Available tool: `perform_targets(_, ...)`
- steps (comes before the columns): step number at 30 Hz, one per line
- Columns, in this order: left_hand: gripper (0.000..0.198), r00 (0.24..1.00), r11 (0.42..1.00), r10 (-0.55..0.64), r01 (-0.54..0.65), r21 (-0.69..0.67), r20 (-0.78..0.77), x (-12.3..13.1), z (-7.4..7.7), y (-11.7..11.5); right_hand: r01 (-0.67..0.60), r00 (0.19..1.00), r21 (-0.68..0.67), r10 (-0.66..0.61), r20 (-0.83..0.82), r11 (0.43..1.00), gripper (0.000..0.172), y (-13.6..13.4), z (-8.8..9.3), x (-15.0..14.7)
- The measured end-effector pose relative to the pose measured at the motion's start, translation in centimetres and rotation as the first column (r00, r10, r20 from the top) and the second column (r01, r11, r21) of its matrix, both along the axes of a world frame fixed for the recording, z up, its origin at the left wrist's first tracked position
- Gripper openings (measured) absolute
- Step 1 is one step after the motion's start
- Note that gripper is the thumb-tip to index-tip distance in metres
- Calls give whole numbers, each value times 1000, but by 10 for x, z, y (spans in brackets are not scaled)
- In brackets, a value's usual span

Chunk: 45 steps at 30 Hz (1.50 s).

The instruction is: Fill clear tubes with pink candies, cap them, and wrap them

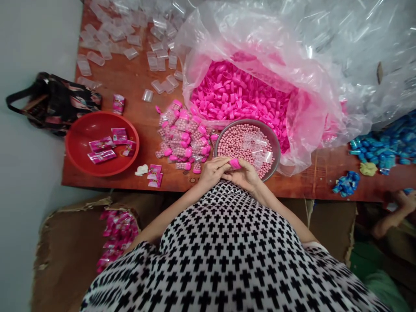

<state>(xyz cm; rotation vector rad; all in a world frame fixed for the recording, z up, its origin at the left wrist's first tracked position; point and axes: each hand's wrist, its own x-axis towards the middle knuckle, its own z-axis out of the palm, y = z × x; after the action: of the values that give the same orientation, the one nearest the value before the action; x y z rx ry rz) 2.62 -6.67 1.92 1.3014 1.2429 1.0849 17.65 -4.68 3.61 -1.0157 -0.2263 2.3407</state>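
My left hand (212, 170) and my right hand (247, 177) meet at the near rim of a grey bowl (277, 149). A bright pink plastic cap (235, 164) shows between them, held by the curled fingers of my right hand. The fingers of my left hand are pinched close beside it; what they grip is hidden. Small pink beads (232, 138) fill the bowl, with several clear plastic containers (256, 145) lying on top. Left of the bowl is a heap of bead-filled clear containers with pink caps (183, 138).
Behind the bowl lies an open plastic bag (308, 82) of pink plastic pieces (240, 93). Clear containers (157, 60) are scattered at the back left. A red bowl (76, 149) holds pink packets (101, 156). Blue pieces (390, 141) and another person's hand (404, 201) are at right.
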Motion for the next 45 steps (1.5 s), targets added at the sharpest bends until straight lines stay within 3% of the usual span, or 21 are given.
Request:
perform_targets(5,23,1000,999,10,-10,-33,25,3,-4,-4,59,997,21,-60,41,998,15,-2,-5,-2)
perform_targets(10,21,999,999,33,-32,31,-39,10,-7,-7,144,982,42,-148,113,989,13,-9,-12,-10)
perform_targets(13,23,998,998,56,-57,-21,-38,12,-10,-7,50,992,59,-57,114,997,26,-11,-15,-10)
perform_targets(16,30,994,987,111,-110,-115,-1,2,-9,-1,-144,966,247,82,245,958,43,0,-17,3)
perform_targets(18,34,981,971,194,-192,-142,-4,-15,-7,8,-307,861,449,44,507,839,42,19,-21,20)
perform_targets(19,35,965,956,260,-260,-139,-14,-27,-6,15,-423,751,522,-36,659,741,40,30,-24,30)
perform_targets(20,35,942,933,335,-337,-126,-33,-41,-6,22,-573,586,536,-147,797,620,38,42,-28,40)
perform_targets(22,34,880,877,470,-474,-83,-64,-67,-9,36,-856,276,360,-262,925,372,33,65,-38,58)
perform_targets(23,35,859,857,508,-512,-64,-68,-78,-11,41,-931,166,250,-301,939,267,35,74,-43,65)
perform_targets(25,35,830,827,558,-558,-68,-25,-91,-14,48,-988,57,103,-333,941,120,39,88,-50,71)
perform_targets(26,35,824,822,566,-564,-82,9,-93,-16,49,-990,60,98,-338,939,97,38,92,-52,70)
perform_targets(27,36,822,822,567,-561,-101,46,-91,-17,48,-983,99,145,-334,937,114,35,94,-52,67)
perform_targets(28,36,838,839,541,-530,-121,76,-86,-18,46,-958,173,234,-317,932,166,33,94,-50,61)
perform_targets(29,38,851,855,515,-501,-136,101,-79,-18,44,-903,283,352,-275,919,245,34,93,-46,54)
perform_targets(31,40,895,904,422,-402,-148,142,-60,-18,39,-697,577,555,-103,810,454,40,87,-31,39)
perform_targets(33,38,940,950,306,-291,-116,152,-42,-16,35,-495,831,575,160,533,651,46,79,-13,23)
perform_targets(34,36,959,968,246,-236,-83,141,-35,-14,34,-455,880,528,272,389,717,48,75,-4,16)
perform_targets(37,31,990,992,121,-124,35,66,-21,-9,33,-419,907,385,395,144,822,46,65,14,3)
perform_targets(41,31,997,989,79,-80,126,17,-16,-7,35,-292,955,246,294,32,924,39,55,18,-2)
perform_targets(45,28,997,984,82,-83,158,7,-14,-5,30,-190,982,125,190,11,974,27,45,15,-7)
